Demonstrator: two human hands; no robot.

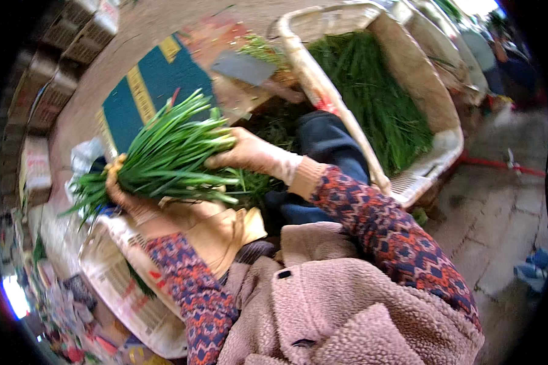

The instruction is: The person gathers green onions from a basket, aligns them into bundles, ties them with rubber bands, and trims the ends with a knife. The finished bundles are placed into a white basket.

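Observation:
A thick bunch of long green leaves, apparently garlic chives [178, 146], lies across both hands in front of me. My left hand [130, 198] wraps around it near the leafy tips, which fan out to the left. Something yellowish covers the thumb there. At the pale stem ends, my right hand [251, 153] grips the bunch between thumb and fingers; some lower stems stick out loose below it. Beneath the bunch, a tan cloth or apron [210, 228] covers part of my lap.
A white plastic crate [297, 54] of greens [370, 105] stands at my right knee. Another white crate [128, 292] is by my left arm. Ahead lie a teal board [160, 82] with yellow stripes and a flat grey plate [244, 67]. Cardboard boxes [36, 169] line the left; a person [513, 64] is far right.

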